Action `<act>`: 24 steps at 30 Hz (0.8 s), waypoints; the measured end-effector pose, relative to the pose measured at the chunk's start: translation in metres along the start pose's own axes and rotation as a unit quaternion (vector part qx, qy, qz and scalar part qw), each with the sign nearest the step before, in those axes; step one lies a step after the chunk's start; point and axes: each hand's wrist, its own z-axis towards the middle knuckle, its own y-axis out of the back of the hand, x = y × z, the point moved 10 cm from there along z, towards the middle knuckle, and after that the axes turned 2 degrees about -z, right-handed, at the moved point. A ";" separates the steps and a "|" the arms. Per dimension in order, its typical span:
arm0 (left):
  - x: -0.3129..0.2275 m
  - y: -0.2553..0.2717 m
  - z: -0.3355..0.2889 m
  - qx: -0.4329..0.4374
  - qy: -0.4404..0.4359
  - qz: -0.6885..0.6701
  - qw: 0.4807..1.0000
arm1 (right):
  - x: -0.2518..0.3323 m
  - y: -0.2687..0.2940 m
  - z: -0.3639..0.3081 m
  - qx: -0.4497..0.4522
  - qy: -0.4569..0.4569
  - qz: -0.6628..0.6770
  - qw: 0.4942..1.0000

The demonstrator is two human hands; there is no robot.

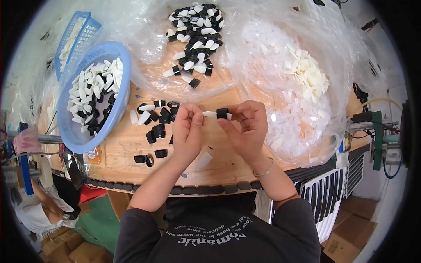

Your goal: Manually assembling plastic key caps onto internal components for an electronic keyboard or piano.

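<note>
In front of me, both hands meet over the wooden table (118, 164). My left hand (187, 131) pinches one end of a slim white plastic piece (209, 114). The piece runs into a short black ring (222, 113), and its white tip shows on the far side. My right hand (250, 129) grips the ring between thumb and fingers. Left of my hands lie several loose black rings (158, 130) with a few white pieces (144, 118) among them. A translucent flat scrap (203, 160) rests between my forearms.
At the left stands a blue basin (125, 94) of white and black parts, with a blue basket (90, 30) behind it. Joined black-and-white parts (197, 41) are heaped at the back. Clear plastic sheeting (247, 57) on the right holds cream pieces (307, 74) and translucent scraps (302, 127).
</note>
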 end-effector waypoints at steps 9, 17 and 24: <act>0.001 -0.011 0.002 0.033 0.035 -0.047 0.998 | 0.035 -0.004 0.005 0.051 0.153 -0.340 0.927; 0.003 -0.009 -0.003 0.017 0.026 -0.039 0.999 | 0.050 -0.006 0.004 0.036 0.213 -0.270 0.938; 0.009 -0.008 -0.006 0.009 0.063 -0.024 0.998 | 0.050 -0.011 0.001 0.050 0.209 -0.316 0.924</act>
